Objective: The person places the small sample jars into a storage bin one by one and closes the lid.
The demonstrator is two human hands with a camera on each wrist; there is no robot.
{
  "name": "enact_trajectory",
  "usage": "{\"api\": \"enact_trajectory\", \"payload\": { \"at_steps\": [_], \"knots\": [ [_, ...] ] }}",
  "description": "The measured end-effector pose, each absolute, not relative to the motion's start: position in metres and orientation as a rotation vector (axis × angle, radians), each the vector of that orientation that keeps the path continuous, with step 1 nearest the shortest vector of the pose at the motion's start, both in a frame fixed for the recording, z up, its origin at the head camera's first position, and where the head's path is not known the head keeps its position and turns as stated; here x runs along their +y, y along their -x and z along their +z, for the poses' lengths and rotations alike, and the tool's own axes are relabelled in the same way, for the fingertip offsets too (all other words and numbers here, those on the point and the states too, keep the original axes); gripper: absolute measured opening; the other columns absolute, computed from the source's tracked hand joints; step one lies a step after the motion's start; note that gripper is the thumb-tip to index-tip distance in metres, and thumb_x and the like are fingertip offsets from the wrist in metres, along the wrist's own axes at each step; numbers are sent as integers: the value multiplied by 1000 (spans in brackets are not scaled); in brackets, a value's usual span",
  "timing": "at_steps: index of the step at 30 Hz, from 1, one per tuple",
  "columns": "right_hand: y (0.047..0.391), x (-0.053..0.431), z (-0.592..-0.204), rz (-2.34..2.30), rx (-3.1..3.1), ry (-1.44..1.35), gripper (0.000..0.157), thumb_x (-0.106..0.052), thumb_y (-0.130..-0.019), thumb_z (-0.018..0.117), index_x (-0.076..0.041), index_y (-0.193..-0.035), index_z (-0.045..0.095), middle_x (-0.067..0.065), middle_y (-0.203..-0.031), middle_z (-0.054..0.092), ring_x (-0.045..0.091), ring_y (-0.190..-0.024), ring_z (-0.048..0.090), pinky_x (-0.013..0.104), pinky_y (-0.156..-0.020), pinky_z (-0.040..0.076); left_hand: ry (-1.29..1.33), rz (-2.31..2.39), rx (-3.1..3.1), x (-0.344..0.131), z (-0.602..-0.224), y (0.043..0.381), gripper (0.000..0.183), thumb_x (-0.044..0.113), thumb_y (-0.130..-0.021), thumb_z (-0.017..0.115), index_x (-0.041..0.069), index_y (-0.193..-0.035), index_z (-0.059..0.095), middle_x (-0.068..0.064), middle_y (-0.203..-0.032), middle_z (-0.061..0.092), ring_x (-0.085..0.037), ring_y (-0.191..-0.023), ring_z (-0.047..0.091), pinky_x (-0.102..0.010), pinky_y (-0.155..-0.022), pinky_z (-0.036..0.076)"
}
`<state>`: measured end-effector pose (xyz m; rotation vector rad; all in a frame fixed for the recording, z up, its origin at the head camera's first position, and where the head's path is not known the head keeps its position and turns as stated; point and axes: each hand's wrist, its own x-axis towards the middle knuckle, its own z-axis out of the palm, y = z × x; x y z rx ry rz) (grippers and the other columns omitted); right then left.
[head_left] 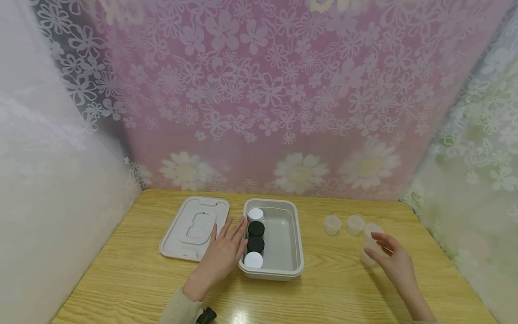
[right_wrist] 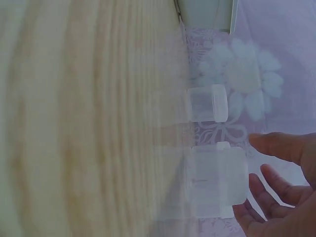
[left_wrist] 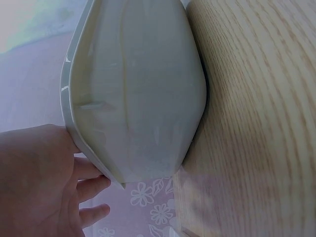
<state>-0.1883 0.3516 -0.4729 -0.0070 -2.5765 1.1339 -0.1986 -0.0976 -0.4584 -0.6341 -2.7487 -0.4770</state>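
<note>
The person's left hand rested on the left rim of the gray plastic tub, its fingers extended rather than wrapped around anything. Inside, four round-capped containers stood in a row along the left wall: a white-capped one at the far end, two black-capped ones in the middle, and a second white-capped one at the near end. To the right, on the wood-grain table, were four translucent lidded cups. The right hand, thumb and fingers spread apart, hovered at the nearest cup without gripping it (whether a fingertip touched it, I could not tell). The tub's flat lid lay on the table to the left, partly behind the left hand, and a pink floral cloth hung beyond the table.
</note>
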Motion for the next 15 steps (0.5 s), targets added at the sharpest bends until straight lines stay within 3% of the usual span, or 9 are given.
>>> {"api": "enact_trajectory", "payload": {
  "at_steps": [5,7,9,12,15],
  "knots": [
    [187,355,-477,1187,-2687,87,62,-28,-90,80,2,-138,55,28,-140,54,-25,-96,38,-1,-79,38,635,-468,-2746,-98,-458,198,52,28,-107,51,6,-154,44,-10,-159,42,-39,-150,29,-70,-114,23],
    [187,356,-478,1208,-2728,100,66,-28,-89,81,3,-141,53,29,-142,52,-11,-103,54,-1,-79,39,635,-471,-2750,-98,-458,198,52,28,-107,50,6,-154,44,-10,-159,41,-39,-150,28,-70,-114,23],
    [188,356,-477,1232,-2771,118,70,-26,-89,81,4,-143,49,32,-143,49,15,-114,63,7,-81,47,635,-475,-2755,-98,-458,198,52,28,-107,50,6,-154,44,-10,-159,41,-39,-150,28,-70,-114,23],
    [188,356,-473,1262,-2839,131,75,-25,-90,80,7,-147,42,38,-144,46,52,-127,52,24,-84,56,635,-482,-2758,-98,-457,198,52,28,-107,50,6,-154,44,-10,-159,41,-38,-151,28,-70,-114,23],
    [189,355,-469,1292,-2875,144,77,-27,-92,78,7,-149,40,40,-144,44,54,-128,51,36,-85,59,635,-485,-2756,-98,-457,197,52,27,-107,50,6,-154,43,-10,-159,41,-38,-151,28,-70,-114,23]
  ]
}}
